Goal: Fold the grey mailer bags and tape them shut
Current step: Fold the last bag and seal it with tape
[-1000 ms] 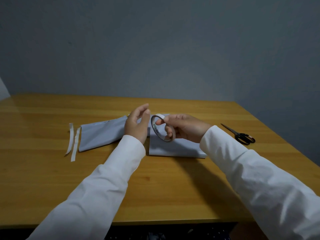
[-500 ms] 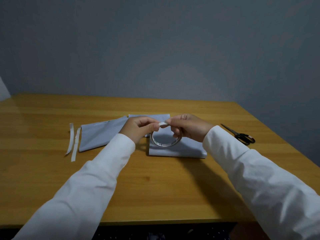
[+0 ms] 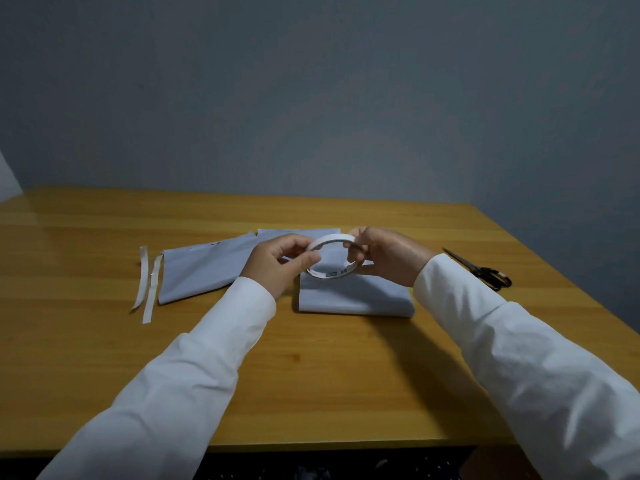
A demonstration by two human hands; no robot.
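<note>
A thin white tape roll [image 3: 332, 274] hovers above a folded grey mailer bag [image 3: 353, 297] at the table's middle. My right hand [image 3: 384, 258] grips the roll's right side, fingers through its hole. My left hand [image 3: 280, 261] pinches the roll's left rim between thumb and fingers. A second grey mailer bag [image 3: 204, 270] lies flat to the left, partly under my left wrist.
Two white backing strips [image 3: 147, 284] lie left of the flat bag. Black scissors [image 3: 485, 270] rest near the right edge of the wooden table [image 3: 311, 375]. A grey wall stands behind.
My left hand came from open beside the roll to pinching it. The roll has tilted and turned, now held between both hands a little higher over the folded bag.
</note>
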